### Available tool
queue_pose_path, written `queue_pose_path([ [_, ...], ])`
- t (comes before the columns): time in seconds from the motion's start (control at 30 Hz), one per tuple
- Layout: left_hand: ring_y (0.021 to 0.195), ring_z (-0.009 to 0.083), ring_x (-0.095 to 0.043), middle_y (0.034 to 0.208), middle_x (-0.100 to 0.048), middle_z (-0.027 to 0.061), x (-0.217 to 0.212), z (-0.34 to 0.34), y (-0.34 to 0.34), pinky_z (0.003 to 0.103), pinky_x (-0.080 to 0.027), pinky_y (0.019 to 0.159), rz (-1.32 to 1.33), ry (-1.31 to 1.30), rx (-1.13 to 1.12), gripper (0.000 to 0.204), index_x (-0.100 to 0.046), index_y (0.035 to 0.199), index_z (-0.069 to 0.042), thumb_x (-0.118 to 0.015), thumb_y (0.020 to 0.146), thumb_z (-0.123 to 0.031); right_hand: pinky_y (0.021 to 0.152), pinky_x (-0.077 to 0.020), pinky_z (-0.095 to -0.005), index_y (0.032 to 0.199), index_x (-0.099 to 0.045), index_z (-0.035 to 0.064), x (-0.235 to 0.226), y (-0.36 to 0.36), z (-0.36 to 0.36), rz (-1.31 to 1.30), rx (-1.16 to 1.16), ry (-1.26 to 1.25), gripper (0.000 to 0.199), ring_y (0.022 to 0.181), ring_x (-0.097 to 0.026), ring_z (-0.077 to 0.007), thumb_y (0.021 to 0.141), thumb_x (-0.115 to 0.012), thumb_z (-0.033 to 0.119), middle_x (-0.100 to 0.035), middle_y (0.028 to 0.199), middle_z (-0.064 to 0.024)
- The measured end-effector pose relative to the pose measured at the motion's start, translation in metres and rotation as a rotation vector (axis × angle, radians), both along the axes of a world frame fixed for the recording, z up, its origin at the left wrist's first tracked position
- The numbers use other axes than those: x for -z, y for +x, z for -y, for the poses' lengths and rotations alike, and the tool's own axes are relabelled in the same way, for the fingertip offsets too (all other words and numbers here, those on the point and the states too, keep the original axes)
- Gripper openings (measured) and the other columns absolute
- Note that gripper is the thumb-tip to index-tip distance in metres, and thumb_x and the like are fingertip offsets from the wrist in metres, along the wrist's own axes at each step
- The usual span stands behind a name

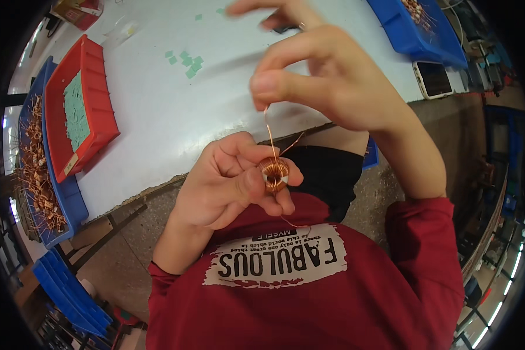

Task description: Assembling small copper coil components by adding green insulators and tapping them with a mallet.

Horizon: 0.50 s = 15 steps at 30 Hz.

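Note:
My left hand (221, 186) holds a small ring-shaped coil (275, 174) between thumb and fingers, in front of my shirt. Copper wire is wound closely around the ring, with white patches showing at its sides. Above it, my right hand (332, 76) pinches the upper end of a copper wire (270, 131) that rises from the coil. The fingertips partly hide that end. Its other fingers are raised toward the far side, slightly blurred, one with a ring on it. A second wire end (294, 143) sticks out to the right of the coil. A thin wire also trails below it.
On the white table (151, 146), a red tray (96, 87) holds green pieces (76, 111), beside a blue tray (70, 204) of copper coils. Several loose green squares (186, 60) lie farther back. At the far right are another blue bin (391, 23) and a phone (433, 80).

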<state>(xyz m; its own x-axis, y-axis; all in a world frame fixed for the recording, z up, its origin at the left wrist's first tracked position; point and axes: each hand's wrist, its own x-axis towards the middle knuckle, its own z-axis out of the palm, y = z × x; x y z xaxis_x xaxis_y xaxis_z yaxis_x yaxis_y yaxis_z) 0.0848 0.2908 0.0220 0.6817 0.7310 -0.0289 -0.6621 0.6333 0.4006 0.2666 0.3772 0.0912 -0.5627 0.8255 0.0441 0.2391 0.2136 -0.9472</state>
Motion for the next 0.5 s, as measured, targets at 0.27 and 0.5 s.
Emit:
queue_pose_path([
  [0.27, 0.080, 0.0359, -0.065, 0.107, -0.056, 0.0306, -0.013, 0.008, 0.003, 0.033, -0.059, 0.064, 0.093, -0.020, -0.003, 0.023, -0.047, 0.105, -0.001, -0.058, 0.086, -0.006, 0.073, -0.0400, -0.0211, 0.069, -0.067, 0.0025, 0.011, -0.001, 0.002, 0.136, -0.137, -0.250, 0.018, 0.104, -0.046, -0.0160, 0.083, -0.060, 0.012, -0.051, 0.114, -0.0095],
  [0.5, 0.095, 0.0358, -0.061, 0.114, -0.053, 0.0286, -0.019, 0.006, -0.007, 0.033, -0.057, 0.071, 0.008, -0.124, -0.340, 0.025, -0.043, 0.106, -0.005, -0.059, 0.086, -0.007, 0.087, -0.0302, -0.0355, 0.077, -0.070, 0.0083, -0.008, 0.006, 0.056, 0.162, 0.226, 0.523, 0.024, 0.104, -0.040, -0.0252, 0.065, -0.075, 0.028, -0.039, 0.128, -0.0170],
])
